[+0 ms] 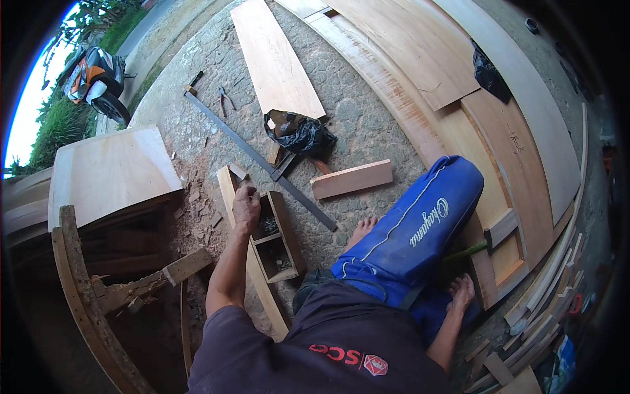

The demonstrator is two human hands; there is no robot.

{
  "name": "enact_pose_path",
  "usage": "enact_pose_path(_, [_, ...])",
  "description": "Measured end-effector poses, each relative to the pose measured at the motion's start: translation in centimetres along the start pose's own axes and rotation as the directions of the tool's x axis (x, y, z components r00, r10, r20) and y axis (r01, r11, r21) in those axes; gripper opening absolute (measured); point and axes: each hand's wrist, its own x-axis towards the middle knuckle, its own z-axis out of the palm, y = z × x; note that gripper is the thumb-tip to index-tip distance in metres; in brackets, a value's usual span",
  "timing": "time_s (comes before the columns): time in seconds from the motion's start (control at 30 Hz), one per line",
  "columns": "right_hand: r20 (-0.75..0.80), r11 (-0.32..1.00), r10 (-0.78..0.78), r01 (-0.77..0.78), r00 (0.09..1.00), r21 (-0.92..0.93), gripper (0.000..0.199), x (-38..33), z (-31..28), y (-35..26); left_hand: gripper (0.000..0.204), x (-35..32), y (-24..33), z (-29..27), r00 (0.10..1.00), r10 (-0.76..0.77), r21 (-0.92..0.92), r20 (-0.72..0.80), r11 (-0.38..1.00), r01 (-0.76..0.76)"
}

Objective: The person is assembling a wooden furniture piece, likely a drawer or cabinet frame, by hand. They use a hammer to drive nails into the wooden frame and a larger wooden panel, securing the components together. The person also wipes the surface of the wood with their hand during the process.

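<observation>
My left hand (246, 207) is closed, fingers drawn together, at the far end of a small wooden box (289, 240) with compartments. Small metal pieces, seemingly nails (269, 225), lie inside it; whatever the fingers hold is hidden. A long wooden strip (257, 284) runs along the box's left side. Beside my blue-clad leg, my right hand (461, 293) hangs with its fingers apart and slightly curled, holding nothing visible. Just beyond it a hammer (487, 241) with a greenish handle rests by the wooden panel (487, 268).
Ahead lie a bar clamp (244, 146), pliers (225, 103), a black plastic bag (307, 136), a wood block (352, 179) and a wide board (275, 59). Large panels (400, 46) and stacked strips (548, 315) are right; a wooden frame (88, 295) stands left. A motorcycle (95, 79) is parked beyond.
</observation>
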Motion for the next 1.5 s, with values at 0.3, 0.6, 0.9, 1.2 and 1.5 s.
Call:
enact_pose_path(0.3, [0.006, 1.000, -0.010, 0.010, 1.000, -0.014, 0.039, -0.5, 0.7, -0.7, 0.023, -3.5, -6.1, 5.3, 0.842, -0.446, -0.216, 0.302, 0.829, 0.516])
enact_pose_path(0.6, [-0.011, 0.999, -0.043, 0.042, 0.999, -0.035, 0.040, -0.6, 0.5, -0.5, 0.033, -3.2, -4.7, 5.8, 0.850, -0.441, 0.169, 0.288, 0.897, 0.408])
enact_pose_path(0.9, [-0.005, 0.997, -0.049, 0.049, 0.999, -0.054, 0.039, -0.4, 0.6, -0.5, 0.031, -2.9, 0.2, 5.4, 0.796, -0.600, 0.155, 0.085, 0.797, 0.584])
enact_pose_path(1.2, [-0.007, 0.994, -0.080, 0.080, 0.997, -0.077, 0.039, -1.0, 0.9, -1.0, 0.054, -2.1, -1.9, 6.0, 0.778, -0.583, 0.184, 0.234, 0.812, 0.553])
enact_pose_path(1.5, [0.007, 0.995, -0.058, 0.059, 0.998, -0.075, 0.039, -0.7, 1.1, -1.1, 0.018, -4.2, -6.5, 5.3, 0.736, -0.621, -0.655, 0.270, 0.443, 0.613])
